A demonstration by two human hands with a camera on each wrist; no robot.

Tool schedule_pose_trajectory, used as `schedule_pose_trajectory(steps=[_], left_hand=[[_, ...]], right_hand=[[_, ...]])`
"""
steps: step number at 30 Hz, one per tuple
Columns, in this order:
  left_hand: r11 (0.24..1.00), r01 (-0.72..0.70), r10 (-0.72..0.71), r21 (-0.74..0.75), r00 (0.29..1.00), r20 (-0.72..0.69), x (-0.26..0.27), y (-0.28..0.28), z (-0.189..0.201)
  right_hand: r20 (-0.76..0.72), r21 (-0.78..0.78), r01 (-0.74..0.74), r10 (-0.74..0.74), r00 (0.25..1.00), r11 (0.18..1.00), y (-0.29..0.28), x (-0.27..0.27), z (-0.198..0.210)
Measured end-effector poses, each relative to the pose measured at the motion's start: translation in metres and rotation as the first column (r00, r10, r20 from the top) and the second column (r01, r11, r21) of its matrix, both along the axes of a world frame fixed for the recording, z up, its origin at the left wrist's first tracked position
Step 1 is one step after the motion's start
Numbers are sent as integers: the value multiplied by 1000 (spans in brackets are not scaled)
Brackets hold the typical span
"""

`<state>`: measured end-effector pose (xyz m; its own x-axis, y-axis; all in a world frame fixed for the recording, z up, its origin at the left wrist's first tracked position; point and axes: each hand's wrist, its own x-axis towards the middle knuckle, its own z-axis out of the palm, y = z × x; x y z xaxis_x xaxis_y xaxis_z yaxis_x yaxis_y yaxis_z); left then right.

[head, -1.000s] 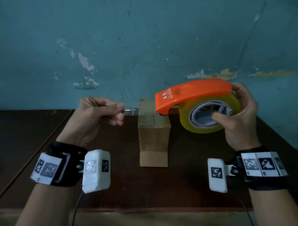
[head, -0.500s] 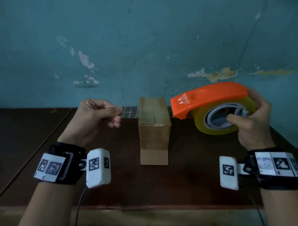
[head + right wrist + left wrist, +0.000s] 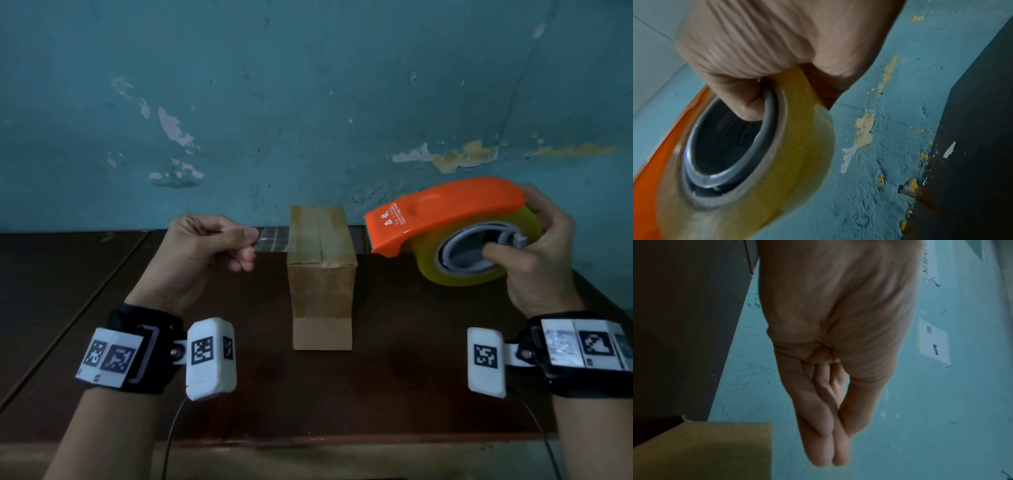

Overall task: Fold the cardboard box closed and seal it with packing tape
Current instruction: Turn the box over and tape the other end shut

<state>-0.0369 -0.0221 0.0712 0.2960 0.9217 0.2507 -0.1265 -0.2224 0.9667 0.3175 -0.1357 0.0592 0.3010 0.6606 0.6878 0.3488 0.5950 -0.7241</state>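
A small brown cardboard box [image 3: 320, 281] stands upright mid-table with its top flaps folded shut. It shows as a tan corner [image 3: 711, 449] in the left wrist view. My left hand [image 3: 212, 246] pinches the end of a clear tape strip [image 3: 274, 237] that stretches across to the box top. My right hand [image 3: 537, 260] grips an orange tape dispenser [image 3: 445, 210] with a yellowish tape roll [image 3: 466, 257], held in the air to the right of the box. In the right wrist view, my thumb hooks into the roll's grey core [image 3: 725, 139].
The dark brown table [image 3: 394, 377] runs to a front edge near me and meets a peeling teal wall [image 3: 308, 102] just behind the box. A seam crosses the tabletop at far left [image 3: 85, 308].
My right hand has carried the dispenser off to the right, away from the box top. The left hand keeps its pinch on the tape end and has barely moved.
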Motion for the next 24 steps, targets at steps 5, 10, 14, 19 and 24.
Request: schedule_pose_trajectory(steps=[5,10,14,19,24], left_hand=[[999,14,-12,-39,999,48,2,2,-3],[1000,13,-12,-23,998,56,1,4,-5],[1000,21,-20,-17,998,59,-2,4,-6],[1000,10,-10,-5,998,58,-1,3,-7],[1000,-12,10,20,995,96,-1,2,-4]], right_hand=[[-11,-7,4,-4,1000,1000,2,1,-3],[-16,5,19,-19,1000,1000,4,-1,-3],[-19,5,12,-12,1000,1000,5,-1,-5],[7,38,9,-9,1000,999,4,-2,-5],[144,53,43,-51,988,998,0,-3,3]])
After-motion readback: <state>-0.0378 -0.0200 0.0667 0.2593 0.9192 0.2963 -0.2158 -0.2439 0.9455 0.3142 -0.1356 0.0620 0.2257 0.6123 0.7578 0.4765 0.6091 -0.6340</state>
